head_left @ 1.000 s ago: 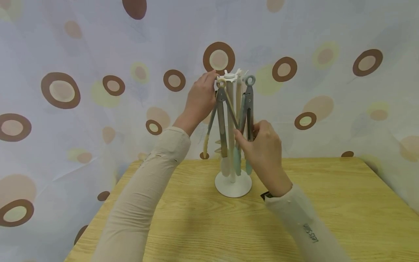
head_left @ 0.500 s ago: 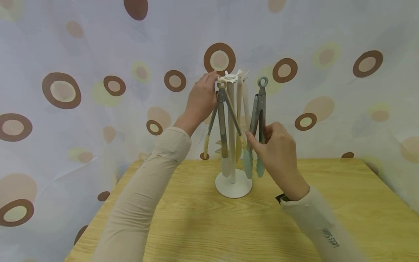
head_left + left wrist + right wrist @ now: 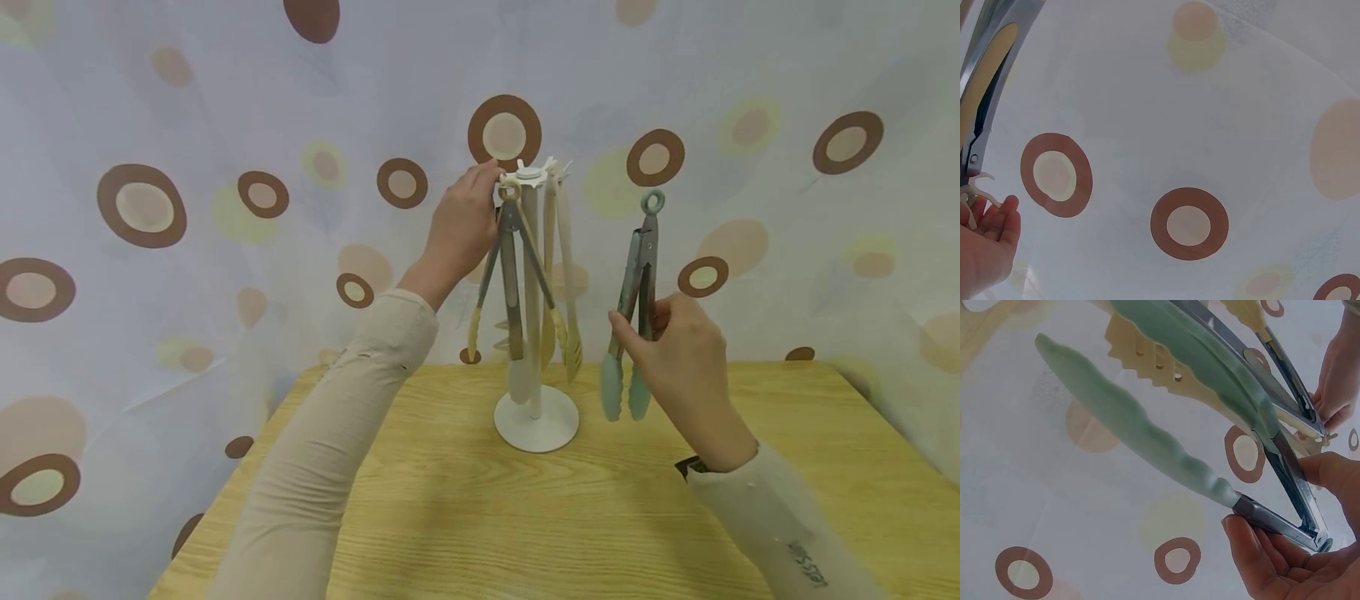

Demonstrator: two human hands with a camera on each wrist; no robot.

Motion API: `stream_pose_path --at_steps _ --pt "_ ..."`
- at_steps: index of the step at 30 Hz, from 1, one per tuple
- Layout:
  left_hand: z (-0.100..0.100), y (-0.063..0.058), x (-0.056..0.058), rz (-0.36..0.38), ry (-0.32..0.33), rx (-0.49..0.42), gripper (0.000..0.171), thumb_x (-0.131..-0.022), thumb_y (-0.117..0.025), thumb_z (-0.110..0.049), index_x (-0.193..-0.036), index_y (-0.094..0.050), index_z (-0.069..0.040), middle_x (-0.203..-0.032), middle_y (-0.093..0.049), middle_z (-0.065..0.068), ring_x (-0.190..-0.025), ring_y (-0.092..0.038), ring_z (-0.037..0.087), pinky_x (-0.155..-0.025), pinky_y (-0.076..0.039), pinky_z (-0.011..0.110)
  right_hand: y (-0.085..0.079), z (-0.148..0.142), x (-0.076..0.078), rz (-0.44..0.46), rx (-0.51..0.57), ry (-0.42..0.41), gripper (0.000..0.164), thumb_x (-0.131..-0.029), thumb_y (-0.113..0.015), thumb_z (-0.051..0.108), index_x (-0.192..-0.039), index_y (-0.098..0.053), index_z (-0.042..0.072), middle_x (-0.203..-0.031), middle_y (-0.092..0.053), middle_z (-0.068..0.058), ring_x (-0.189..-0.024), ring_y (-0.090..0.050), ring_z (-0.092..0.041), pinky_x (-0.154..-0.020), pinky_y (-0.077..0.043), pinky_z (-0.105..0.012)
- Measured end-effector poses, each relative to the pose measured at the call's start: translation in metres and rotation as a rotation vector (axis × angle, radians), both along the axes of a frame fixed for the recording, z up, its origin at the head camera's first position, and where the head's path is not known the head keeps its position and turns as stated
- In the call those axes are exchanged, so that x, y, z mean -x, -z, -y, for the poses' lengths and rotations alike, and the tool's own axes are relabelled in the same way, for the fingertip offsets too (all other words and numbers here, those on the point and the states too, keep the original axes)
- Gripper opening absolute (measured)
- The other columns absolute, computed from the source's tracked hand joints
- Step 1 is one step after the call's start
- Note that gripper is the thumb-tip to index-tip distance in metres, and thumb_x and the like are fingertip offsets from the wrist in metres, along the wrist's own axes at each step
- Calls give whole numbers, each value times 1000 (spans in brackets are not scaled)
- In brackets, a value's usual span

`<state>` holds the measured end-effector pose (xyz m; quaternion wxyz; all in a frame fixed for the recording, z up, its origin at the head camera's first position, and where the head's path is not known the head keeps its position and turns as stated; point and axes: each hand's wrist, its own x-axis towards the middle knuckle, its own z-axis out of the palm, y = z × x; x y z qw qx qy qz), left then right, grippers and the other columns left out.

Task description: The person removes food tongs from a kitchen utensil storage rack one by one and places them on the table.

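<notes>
My left hand (image 3: 465, 217) holds the top of a white utensil stand (image 3: 555, 427); in the left wrist view, its fingers (image 3: 1007, 219) curl at the hooks. Right of the stand, my right hand (image 3: 686, 354) grips a pair of tongs (image 3: 630, 271) with mint-green tips, lifted off and hanging tips down. The right wrist view shows thumb and fingers (image 3: 1244, 544) on the metal arms, the green tips (image 3: 1141, 428) spread apart. Yellow-tipped tongs (image 3: 510, 221) hang on the stand's front, their arms splayed.
Several other utensils hang round the post, among them a slotted turner (image 3: 573, 354) at the right. The stand's round base rests on a wood-grain table (image 3: 420, 500). Behind is a pale curtain (image 3: 225, 92) with brown and yellow circles.
My right hand has carried the green-tipped tongs away from the stand to the right, uncovering the slotted turner. My left hand has stayed at the top of the stand.
</notes>
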<state>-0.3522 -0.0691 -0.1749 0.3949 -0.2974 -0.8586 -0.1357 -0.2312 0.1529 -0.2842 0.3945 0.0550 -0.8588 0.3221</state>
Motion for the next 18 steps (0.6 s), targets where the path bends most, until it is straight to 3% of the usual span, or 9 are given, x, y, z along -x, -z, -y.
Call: stream_pose_path --at_steps 18 --pt "1 -2 -2 5 -3 10 27 -98 -39 1 -119 -57 2 -132 -55 17 -125 -51 28 -101 -43 38 16 -32 0 88 -41 46 42 -91 -65 29 -91 -57 -12 -80 -56 -22 -66 -55 -34 -57 -41 -40"
